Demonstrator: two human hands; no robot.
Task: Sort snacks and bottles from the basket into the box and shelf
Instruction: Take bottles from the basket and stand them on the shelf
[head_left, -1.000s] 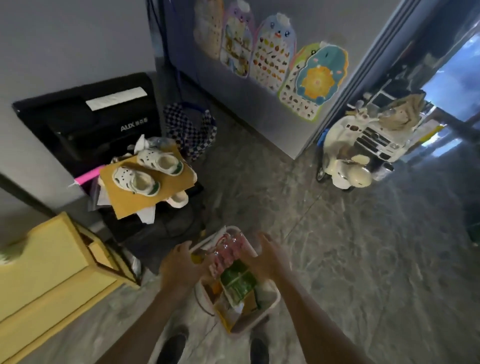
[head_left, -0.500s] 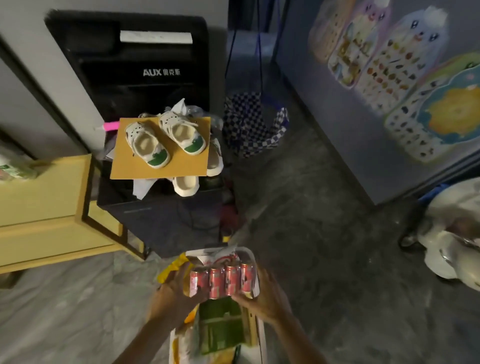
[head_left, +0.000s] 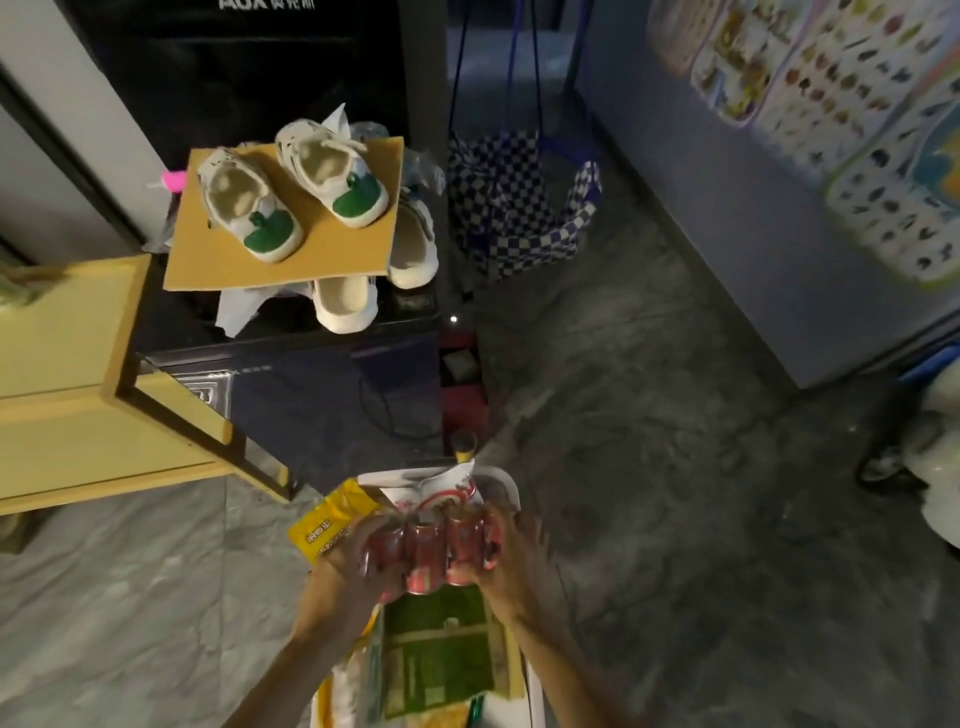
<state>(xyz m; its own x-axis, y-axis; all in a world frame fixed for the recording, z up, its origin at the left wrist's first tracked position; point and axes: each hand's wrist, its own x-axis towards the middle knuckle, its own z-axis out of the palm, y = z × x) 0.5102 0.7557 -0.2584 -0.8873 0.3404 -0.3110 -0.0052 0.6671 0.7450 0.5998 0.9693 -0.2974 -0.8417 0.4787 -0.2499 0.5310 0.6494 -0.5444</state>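
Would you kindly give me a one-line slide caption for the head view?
Left hand and right hand grip a red bottle pack over the basket.

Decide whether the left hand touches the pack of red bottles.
Touching. The head view shows the left hand gripping the pack of red bottles.

Location: a home. Indicators: small children's shoes (head_left: 291, 195) on cardboard, picture charts (head_left: 810, 93) on the wall, marble-pattern floor tiles (head_left: 675, 519), yellow wooden cabinet (head_left: 78, 374).

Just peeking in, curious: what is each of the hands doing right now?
Left hand: grips the left end of the pack of red bottles.
Right hand: grips the pack's right end.
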